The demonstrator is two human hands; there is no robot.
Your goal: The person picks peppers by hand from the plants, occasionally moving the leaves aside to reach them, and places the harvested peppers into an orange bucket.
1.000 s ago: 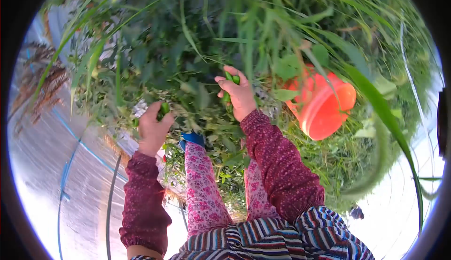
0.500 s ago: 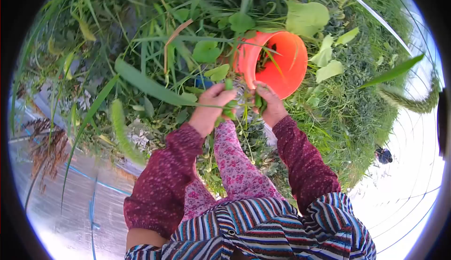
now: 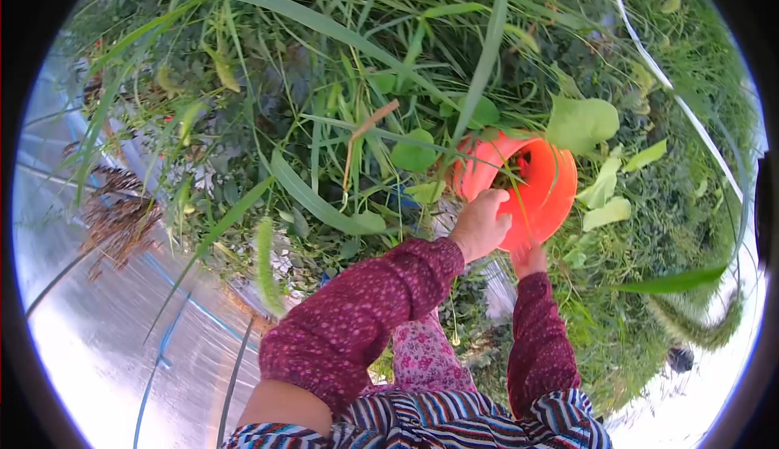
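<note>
An orange-red bucket (image 3: 558, 183) lies tilted among the plants, with its mouth turned toward the right and several small red and dark pieces deep inside. My left hand (image 3: 482, 223) reaches over the near side of its mouth. Thumb and fingers stand apart, and nothing shows between them. Against the bucket's lower rim is my right hand (image 3: 529, 260), its fingers blurred and partly lost against the orange, so its grip cannot be made out. The green, pepper-like pods held earlier do not show in either hand.
Tall grass (image 3: 381, 39) and broad leaves (image 3: 583, 123) crowd around the bucket. A white strip (image 3: 649, 63) runs along the upper right. Shiny plastic sheeting (image 3: 97, 351) with blue cord (image 3: 166, 339) lies at left. A dry brown seed head (image 3: 122, 209) leans there.
My left hand has gone from beside the bucket to its mouth, and the green pods in both hands are out of sight. My right hand has shifted below the rim. The view has swung left.
</note>
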